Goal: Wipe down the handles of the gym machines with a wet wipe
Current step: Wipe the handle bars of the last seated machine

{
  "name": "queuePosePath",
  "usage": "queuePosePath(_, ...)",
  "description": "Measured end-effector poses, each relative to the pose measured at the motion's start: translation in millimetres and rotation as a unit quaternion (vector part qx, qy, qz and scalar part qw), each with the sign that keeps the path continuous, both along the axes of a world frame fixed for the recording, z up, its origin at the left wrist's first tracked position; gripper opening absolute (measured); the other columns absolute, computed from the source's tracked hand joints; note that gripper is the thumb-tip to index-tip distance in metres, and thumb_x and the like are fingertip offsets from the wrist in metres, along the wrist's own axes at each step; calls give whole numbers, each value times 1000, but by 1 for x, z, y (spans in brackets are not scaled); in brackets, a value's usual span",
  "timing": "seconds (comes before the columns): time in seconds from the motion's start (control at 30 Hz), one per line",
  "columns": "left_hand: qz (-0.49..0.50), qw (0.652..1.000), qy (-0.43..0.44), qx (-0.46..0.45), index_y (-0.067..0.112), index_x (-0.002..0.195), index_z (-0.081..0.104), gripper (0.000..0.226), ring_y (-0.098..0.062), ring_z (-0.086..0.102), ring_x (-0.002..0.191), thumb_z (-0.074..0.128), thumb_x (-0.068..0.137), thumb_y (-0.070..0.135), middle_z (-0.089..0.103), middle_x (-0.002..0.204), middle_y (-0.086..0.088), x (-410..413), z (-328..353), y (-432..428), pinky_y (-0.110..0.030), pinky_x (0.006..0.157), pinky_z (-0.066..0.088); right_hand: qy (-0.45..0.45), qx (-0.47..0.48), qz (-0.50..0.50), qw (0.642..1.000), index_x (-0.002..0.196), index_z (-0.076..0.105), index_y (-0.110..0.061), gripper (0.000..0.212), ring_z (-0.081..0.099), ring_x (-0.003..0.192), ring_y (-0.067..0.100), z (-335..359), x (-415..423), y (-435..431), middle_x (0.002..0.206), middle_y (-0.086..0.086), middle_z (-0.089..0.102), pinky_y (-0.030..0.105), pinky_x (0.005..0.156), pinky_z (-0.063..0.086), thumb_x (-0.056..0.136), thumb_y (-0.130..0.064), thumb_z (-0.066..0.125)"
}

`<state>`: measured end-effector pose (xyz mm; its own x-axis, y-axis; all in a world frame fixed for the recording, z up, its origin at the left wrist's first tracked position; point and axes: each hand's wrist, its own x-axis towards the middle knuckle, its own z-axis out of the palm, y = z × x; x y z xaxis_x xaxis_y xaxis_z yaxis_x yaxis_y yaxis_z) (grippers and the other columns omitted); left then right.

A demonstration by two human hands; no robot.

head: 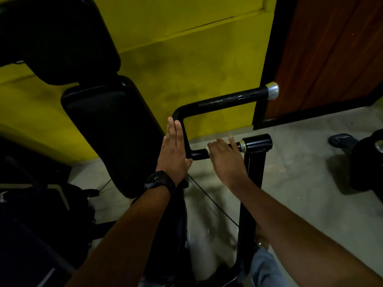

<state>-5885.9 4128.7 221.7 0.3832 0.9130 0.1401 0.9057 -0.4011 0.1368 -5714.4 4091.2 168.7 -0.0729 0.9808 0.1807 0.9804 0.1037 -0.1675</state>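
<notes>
My left hand lies flat, fingers straight, bracing the cranked handle bar left of the pivot block, likely to stop it swinging, while my right hand curls the wet wipe round the rod just beside that block.

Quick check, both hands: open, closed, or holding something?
Left hand: open, straight fingers flat against the black handle.
Right hand: curled over the handle's lower bar, holding the wet wipe.
</notes>
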Motion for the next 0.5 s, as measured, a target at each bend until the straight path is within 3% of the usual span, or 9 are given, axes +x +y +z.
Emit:
queuePosePath(0.1,0,1000,-2,-4,13,146,-39,145,-29,-12,153,86,75,36,-42,154,-6,0,0,1,-42,125,16,-18,53,20,998,148,43,-4,82,42,141,30,-22,5,-21,151,14,46,45,124,11,70,4,68)
queuePosePath(0.17,-1,1000,-8,0,14,145,-39,145,-28,-12,153,86,74,35,-42,154,-4,1,0,0,-43,125,17,-2,86,31,996,149,40,-2,85,39,143,31,-26,4,-23,154,16,41,41,122,7,67,8,59)
queuePosePath(0.23,-1,1000,-8,-2,14,146,-37,144,-28,-12,153,86,74,34,-41,155,-5,1,0,-1,-44,125,17,0,105,40,994,150,39,-3,87,38,143,31,-30,0,-27,156,18,38,41,124,17,65,11,51)
queuePosePath(0.33,-2,1000,-9,0,9,150,-30,141,-30,-12,153,86,74,33,-36,157,-8,0,0,0,-44,124,18,-11,115,66,991,150,40,-5,93,39,143,31,-32,4,-25,156,17,38,43,117,27,61,14,59)
queuePosePath(0.5,-8,1000,-15,3,8,151,-29,141,-30,-12,153,87,73,31,-37,156,-9,0,-2,1,-44,124,18,-3,108,53,993,149,37,-1,91,40,142,30,-36,4,-31,154,18,40,41,124,21,62,11,63)
